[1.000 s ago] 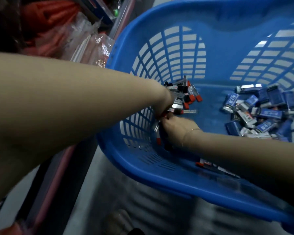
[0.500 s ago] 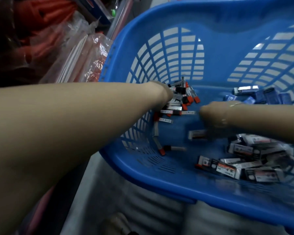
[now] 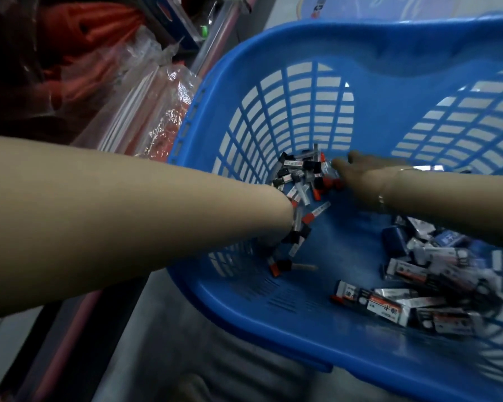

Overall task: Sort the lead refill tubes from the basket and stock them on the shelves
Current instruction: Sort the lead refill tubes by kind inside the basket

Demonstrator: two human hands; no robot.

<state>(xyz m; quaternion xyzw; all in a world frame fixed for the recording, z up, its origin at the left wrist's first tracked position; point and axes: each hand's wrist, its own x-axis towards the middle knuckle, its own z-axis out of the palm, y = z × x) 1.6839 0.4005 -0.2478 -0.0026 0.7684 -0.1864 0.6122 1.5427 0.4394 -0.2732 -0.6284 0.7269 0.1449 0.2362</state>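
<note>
Small lead refill tubes [image 3: 304, 177] with black and red caps lie heaped in the far left corner of the blue plastic basket [image 3: 273, 317]. A few more tubes [image 3: 285, 264] lie loose nearer me. My left hand [image 3: 276, 227] is mostly hidden behind its own forearm; a bundle of tubes [image 3: 298, 227] sticks out beyond the wrist, apparently gripped there. My right hand [image 3: 360, 177], a thin bracelet on its wrist, reaches across from the right. Its straight fingers touch the red-capped edge of the heap.
Black-and-white flat boxes [image 3: 413, 303] and blue packs [image 3: 450, 239] fill the basket's right side. Cellophane-wrapped goods [image 3: 157, 111] and orange items [image 3: 93, 30] sit on the shelf at left, against the basket's rim. Grey floor shows below.
My right hand moved from the basket's middle up and left to the tube heap. The view dropped toward the basket. My left arm stayed over the left wall.
</note>
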